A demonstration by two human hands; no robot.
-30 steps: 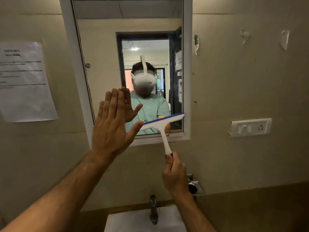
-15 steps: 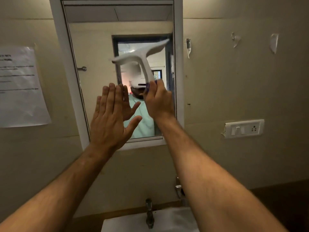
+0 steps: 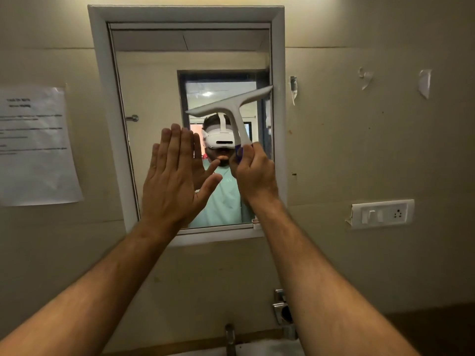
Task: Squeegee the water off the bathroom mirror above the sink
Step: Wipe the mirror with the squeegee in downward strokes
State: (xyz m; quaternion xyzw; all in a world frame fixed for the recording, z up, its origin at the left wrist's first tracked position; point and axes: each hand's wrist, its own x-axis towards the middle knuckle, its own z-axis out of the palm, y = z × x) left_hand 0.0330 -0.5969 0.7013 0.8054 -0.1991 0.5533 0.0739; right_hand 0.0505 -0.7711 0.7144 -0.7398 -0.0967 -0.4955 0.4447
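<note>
A person's two bare forearms reach up toward a rectangular white-framed wall mirror (image 3: 154, 98). The left hand (image 3: 172, 181) is flat and fully open, fingers together and pointing up, palm against the lower part of the mirror, holding nothing. The right hand (image 3: 253, 173) is closed in a fist around the handle of a white T-shaped plastic squeegee (image 3: 231, 106), whose blade lies tilted across the mirror's right half, right end higher, near the frame.
</note>
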